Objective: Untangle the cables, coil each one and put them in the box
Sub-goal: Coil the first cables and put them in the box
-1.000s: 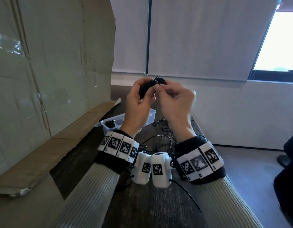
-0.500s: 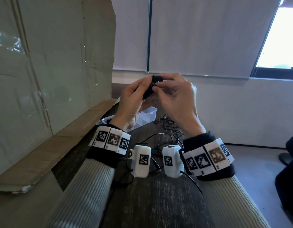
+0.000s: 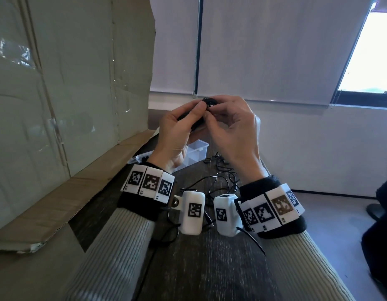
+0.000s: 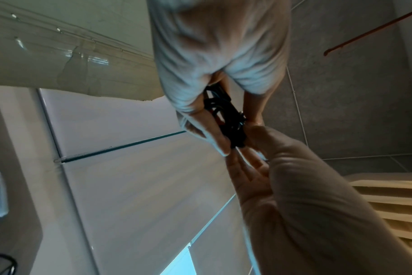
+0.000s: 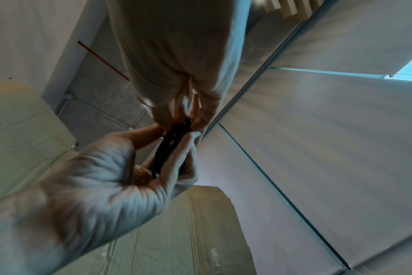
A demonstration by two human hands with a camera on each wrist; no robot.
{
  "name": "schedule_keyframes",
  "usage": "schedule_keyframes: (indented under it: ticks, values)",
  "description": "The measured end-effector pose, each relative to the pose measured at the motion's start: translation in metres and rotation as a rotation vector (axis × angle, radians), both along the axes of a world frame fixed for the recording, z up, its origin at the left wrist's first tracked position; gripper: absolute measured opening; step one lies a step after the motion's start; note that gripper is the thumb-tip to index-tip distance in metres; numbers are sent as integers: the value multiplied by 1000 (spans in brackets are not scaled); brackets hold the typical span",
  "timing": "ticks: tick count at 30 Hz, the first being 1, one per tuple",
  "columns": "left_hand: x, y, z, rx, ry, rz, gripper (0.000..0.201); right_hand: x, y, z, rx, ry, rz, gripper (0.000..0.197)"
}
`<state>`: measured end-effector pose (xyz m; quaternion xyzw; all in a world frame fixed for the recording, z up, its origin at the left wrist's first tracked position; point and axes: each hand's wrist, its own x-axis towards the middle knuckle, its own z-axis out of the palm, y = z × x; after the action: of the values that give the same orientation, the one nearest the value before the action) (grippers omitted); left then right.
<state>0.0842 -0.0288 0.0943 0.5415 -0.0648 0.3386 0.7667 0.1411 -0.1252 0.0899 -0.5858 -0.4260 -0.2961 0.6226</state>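
Observation:
Both hands are raised above the table and hold a small coiled black cable (image 3: 208,103) between them. My left hand (image 3: 195,112) grips the coil's body between thumb and fingers; the same coil (image 5: 167,148) runs along that palm in the right wrist view. My right hand (image 3: 213,110) pinches the top end of the coil (image 4: 227,119) with its fingertips. A clear plastic box (image 3: 199,146) stands on the table below the hands, partly hidden by the left wrist. Loose tangled black cables (image 3: 223,177) lie on the dark table between the wrists.
A large cardboard sheet (image 3: 68,94) leans along the left side, its flap lying on the dark wooden table (image 3: 210,268). The table's right edge drops to the floor. A white wall and window blinds stand behind the hands. A dark shape sits at the far right.
The wrists have sunk and spread apart, and the wrist cameras no longer touch. Both hands still hold the coil, now slightly further forward, with the right fingers over its top.

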Motion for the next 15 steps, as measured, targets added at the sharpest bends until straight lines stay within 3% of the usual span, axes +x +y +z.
schedule_keyframes:
  ticks: [7,15]
  values:
    - [2,-6,0,-115,12,-113,25,0,-3,6,80,197,104,19]
    - [5,-8,-7,-80,26,-85,44,6,-14,9,-5,343,143,21]
